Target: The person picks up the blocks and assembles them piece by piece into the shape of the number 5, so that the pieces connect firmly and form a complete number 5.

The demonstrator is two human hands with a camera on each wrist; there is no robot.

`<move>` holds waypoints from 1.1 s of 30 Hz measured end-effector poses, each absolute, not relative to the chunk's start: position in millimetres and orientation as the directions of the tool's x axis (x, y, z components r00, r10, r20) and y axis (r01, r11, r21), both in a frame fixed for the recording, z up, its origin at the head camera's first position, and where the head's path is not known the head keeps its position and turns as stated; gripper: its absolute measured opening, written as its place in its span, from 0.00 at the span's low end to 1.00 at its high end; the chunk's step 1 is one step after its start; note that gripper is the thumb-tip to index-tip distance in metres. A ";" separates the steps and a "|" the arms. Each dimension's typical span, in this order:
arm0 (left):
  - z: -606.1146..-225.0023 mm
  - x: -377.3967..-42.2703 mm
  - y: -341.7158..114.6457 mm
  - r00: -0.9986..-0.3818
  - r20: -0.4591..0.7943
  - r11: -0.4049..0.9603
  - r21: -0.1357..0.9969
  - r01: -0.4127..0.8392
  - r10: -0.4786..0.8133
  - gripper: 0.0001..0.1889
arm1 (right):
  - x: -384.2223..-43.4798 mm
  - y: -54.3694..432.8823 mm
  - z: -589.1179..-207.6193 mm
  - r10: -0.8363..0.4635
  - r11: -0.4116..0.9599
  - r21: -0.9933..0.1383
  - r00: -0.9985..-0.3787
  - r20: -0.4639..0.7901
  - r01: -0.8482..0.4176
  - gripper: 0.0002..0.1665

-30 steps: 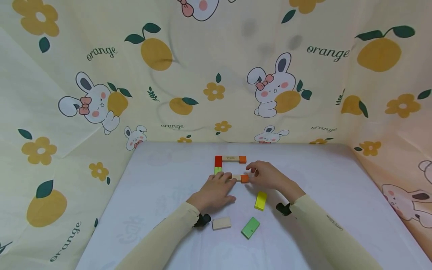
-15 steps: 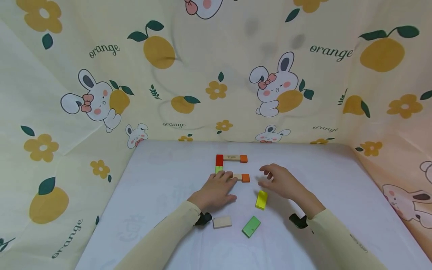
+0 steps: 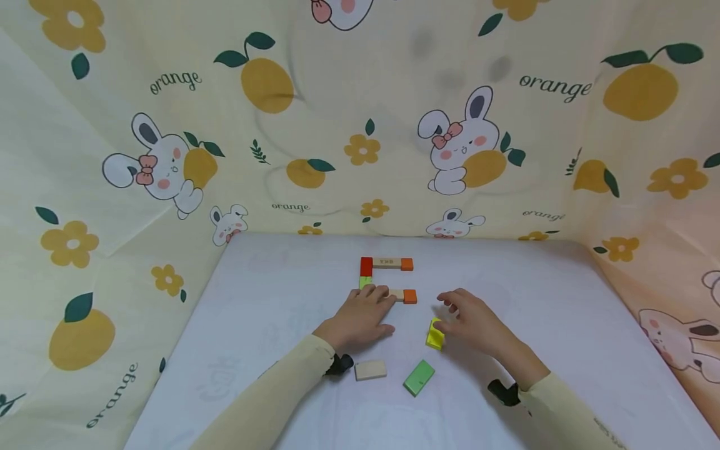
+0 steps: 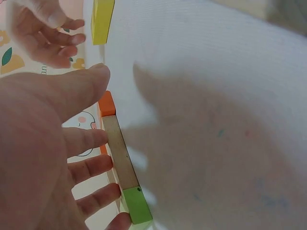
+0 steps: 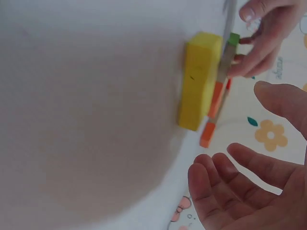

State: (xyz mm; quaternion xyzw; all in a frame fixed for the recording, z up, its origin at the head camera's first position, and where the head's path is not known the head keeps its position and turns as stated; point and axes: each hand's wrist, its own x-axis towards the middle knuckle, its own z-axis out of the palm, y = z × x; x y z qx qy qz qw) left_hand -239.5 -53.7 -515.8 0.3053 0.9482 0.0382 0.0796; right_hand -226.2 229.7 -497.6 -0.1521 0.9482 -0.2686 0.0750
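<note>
My left hand (image 3: 360, 315) lies over the near row of small blocks, its spread fingertips touching a plain wooden block (image 4: 122, 151) and a green block (image 4: 138, 205). An orange block (image 3: 410, 296) ends that row on the right. Behind stand a red block (image 3: 366, 267), a lettered wooden block (image 3: 386, 263) and another orange block (image 3: 407, 264); a light green block (image 3: 365, 282) joins the two rows on the left. My right hand (image 3: 472, 319), holding nothing, hovers by a yellow block (image 5: 196, 81), with fingers loosely bent and thumb apart. In the head view the thumb partly covers that block.
Closer to me, a pale beige block (image 3: 370, 370) and a loose green block (image 3: 419, 378) lie on the white tabletop (image 3: 270, 375). A patterned cloth (image 3: 337, 187) hangs behind the table and along its sides.
My right hand has drawn away from the near row's orange block, moving right and then toward me, to the yellow block. The left hand has stayed on the near row.
</note>
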 end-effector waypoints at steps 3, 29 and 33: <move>-516.9 -238.7 -52.8 -0.800 -0.119 0.809 0.114 0.577 0.587 0.37 | -222.6 229.3 -507.0 -0.325 0.810 -0.536 -0.943 -0.068 -0.240 0.36; -515.3 -239.7 -52.3 -0.808 -0.131 0.818 0.121 0.563 0.575 0.37 | -202.1 207.4 -516.1 -0.251 0.889 -0.415 -0.963 -0.094 -0.191 0.40; -515.5 -239.0 -53.0 -0.808 -0.126 0.817 0.123 0.563 0.576 0.37 | -201.9 205.6 -515.8 -0.258 0.884 -0.424 -0.962 -0.090 -0.197 0.38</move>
